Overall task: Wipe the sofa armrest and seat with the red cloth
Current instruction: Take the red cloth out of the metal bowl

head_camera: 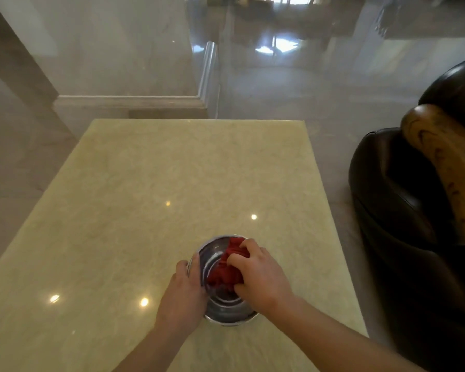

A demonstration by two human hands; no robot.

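The fingers [242, 260] of the right hand [261, 280] are curled down into a bunched red cloth [226, 272], thumb at the near side and knuckles raised, so the cloth is pinched in a closed grip inside a metal bowl [226, 310]. The left hand [184, 294] lies against the bowl's wall at nine o'clock, its fingers wrapped along the rim, thumb at the outer side, holding the bowl in place.

By size, largest first: one glossy pale floor [293, 89] fills the far half of the view and throws back window light. One cream stone table [145, 183] takes the middle, with four small bright light spots on its polished top. One dark leather sofa [403, 210] stands at three o'clock, just beside the table's right edge, and one curved wooden armrest [446, 162] runs along its top. One bowl sits on the table at six o'clock, near the front edge. One cloth lies in it, heaped toward the bowl's far and right side, with bare metal showing at the near side. It is well apart from the sofa.

Two bare forearms come in from the bottom edge, the left from about seven o'clock, the right from about five o'clock, and they meet at the bowl. The right wrist is bent downward over the rim; the left wrist is nearly straight.
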